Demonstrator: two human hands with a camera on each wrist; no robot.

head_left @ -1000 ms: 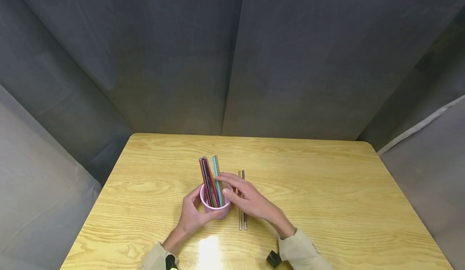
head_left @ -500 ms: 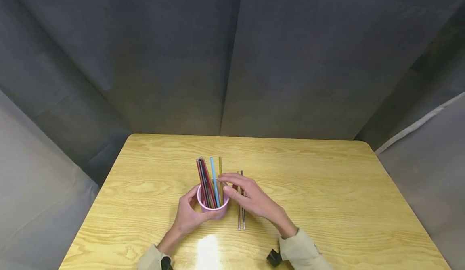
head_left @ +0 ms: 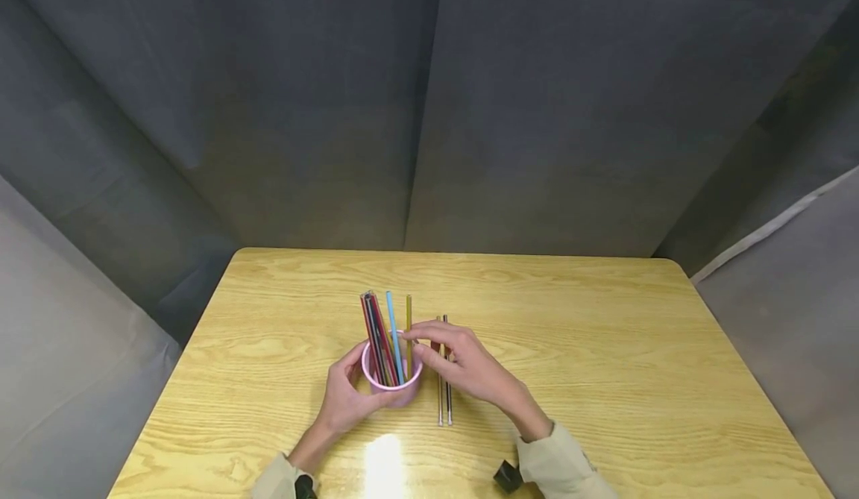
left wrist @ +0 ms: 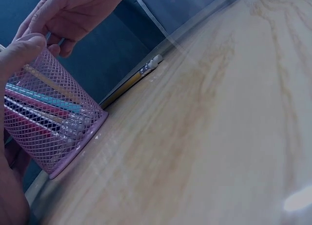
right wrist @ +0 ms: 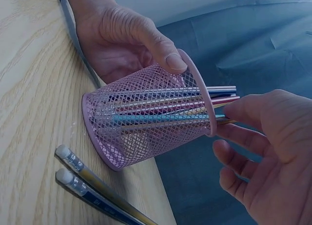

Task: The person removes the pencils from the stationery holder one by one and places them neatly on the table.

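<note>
My left hand point(head_left: 345, 400) grips a pink mesh pencil cup point(right wrist: 146, 118) from its left side, thumb near the rim. The cup stands slightly tilted in the left wrist view. Several pencils lean inside it: a dark and red bunch point(head_left: 377, 339) at the left, a light blue pencil point(head_left: 394, 335) in the middle and a yellow pencil point(head_left: 408, 320) at the right. My right hand point(head_left: 466, 361) is at the cup's right rim, its thumb and index finger pinching the yellow pencil. Their exact contact is partly hidden by the thumb in the right wrist view.
Two pencils with white erasers, one gold point(right wrist: 92, 178) and one dark blue point(right wrist: 90, 193), lie side by side on the wooden table point(head_left: 604, 350), right of the cup. A small black object point(head_left: 508, 476) is by the right sleeve. Grey curtains point(head_left: 322, 111) stand behind.
The yellow pencil has moved right, away from the blue one, and now stands more upright and slightly lower. My left hand still holds the cup, which appears slightly further left.
</note>
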